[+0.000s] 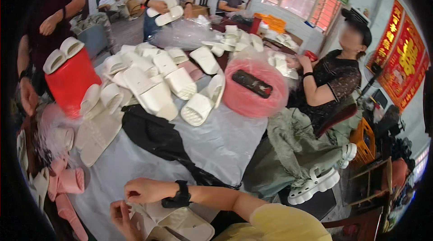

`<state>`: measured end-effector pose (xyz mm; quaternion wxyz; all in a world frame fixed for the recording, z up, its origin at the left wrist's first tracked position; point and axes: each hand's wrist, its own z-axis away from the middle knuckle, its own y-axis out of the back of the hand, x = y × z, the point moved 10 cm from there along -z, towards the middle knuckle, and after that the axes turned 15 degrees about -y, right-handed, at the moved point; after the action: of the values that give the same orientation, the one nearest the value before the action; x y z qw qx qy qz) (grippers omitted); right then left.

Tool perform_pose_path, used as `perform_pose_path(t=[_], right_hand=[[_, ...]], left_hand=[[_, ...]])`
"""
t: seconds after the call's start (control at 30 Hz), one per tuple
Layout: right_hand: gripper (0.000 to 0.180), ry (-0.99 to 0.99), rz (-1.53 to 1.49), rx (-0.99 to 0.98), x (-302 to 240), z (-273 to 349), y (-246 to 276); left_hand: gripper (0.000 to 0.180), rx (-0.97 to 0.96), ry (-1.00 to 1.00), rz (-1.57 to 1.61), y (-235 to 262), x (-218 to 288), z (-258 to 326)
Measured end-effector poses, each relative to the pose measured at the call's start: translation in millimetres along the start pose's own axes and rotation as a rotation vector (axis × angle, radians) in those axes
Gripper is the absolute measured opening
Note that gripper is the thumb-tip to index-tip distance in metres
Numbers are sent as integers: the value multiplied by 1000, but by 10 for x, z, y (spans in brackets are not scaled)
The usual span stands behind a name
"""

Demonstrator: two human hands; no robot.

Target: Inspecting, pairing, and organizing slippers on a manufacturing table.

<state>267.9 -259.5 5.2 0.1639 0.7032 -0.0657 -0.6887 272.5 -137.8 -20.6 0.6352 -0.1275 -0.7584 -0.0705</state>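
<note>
My left hand (122,219) is at the lower edge, its fingers curled at the side of a white slipper (140,223). Just above it is my right hand (146,190), with closed fingers bent down; whatever they hold, if anything, is hidden. A black band (178,196) circles my right wrist. Under that forearm lies another white slipper (189,225), with a textured footbed, close to my body. A grey plastic sheet (149,160) covers the table in front of my hands.
White slippers (149,90) are heaped across the table. Black cloth (153,135) lies before the heap. Pink slippers (70,182) are at the left, near a red stool (72,81). A phone (251,83) rests on a pink plastic-wrapped bundle (243,103). Several people stand or sit around.
</note>
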Motion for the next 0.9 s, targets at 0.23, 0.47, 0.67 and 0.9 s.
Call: perform_pose_path(t=[0.23, 0.47, 0.67, 0.9], right_hand=[[16, 1, 60, 5, 13, -25, -16], [17, -24, 39, -34, 18, 0, -5], [18, -56, 57, -55, 32, -31, -40], [16, -79, 157, -68, 3, -29, -29]], left_hand=[[20, -144, 28, -144, -123, 99, 26], [16, -131, -165, -206, -83, 135, -82], [15, 7, -44, -135, 92, -56, -17], [14, -159, -45, -194, 13, -51, -51]])
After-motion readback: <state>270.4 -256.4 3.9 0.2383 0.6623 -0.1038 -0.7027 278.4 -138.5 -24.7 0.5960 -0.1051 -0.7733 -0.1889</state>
